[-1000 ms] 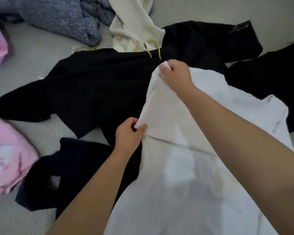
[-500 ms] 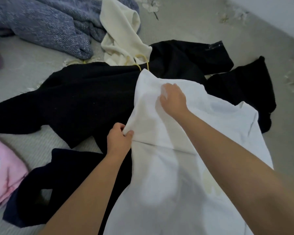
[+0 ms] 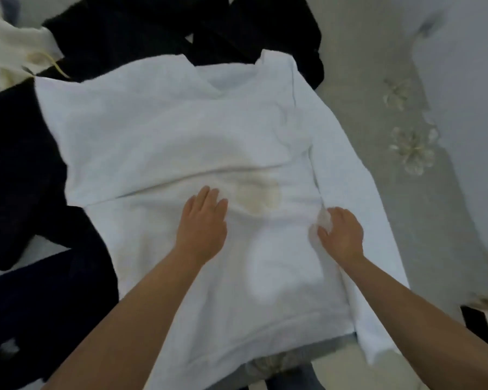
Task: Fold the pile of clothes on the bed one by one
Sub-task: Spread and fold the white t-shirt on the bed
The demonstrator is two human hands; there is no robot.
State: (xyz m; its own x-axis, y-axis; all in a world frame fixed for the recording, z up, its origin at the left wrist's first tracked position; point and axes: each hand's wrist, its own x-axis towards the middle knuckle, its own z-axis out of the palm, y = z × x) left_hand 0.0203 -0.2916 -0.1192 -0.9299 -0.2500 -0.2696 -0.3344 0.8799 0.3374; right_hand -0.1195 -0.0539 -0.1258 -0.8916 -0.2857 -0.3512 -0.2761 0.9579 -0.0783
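Your white shirt (image 3: 181,130) lies spread flat in front of you on the bed (image 3: 358,114), neck opening toward the far side and hem toward you, with a faint yellowish stain (image 3: 261,197) near its middle. Your left hand (image 3: 202,225) rests palm down on the shirt just left of that stain, fingers straight and close together, holding nothing. Your right hand (image 3: 341,235) sits near the shirt's right side seam with its fingers curled, pinching a small bunch of the white fabric where the sleeve (image 3: 358,220) meets the body; that sleeve runs down along the right edge toward you. The bed cover is pale grey-green with a scatter of cream flower patterns (image 3: 412,147) to the right of the shirt. Dark clothes (image 3: 20,153) lie under and beside the shirt on the left and beyond its collar, partly covered by it. A cream garment (image 3: 9,49) with a yellow cord (image 3: 58,67) shows at the far left corner, touching the dark clothes. At the right edge a pale, smooth surface (image 3: 462,94) rises beside the bed; it is too blurred to tell whether it is a wall or bedding. The whole view is soft with motion blur.
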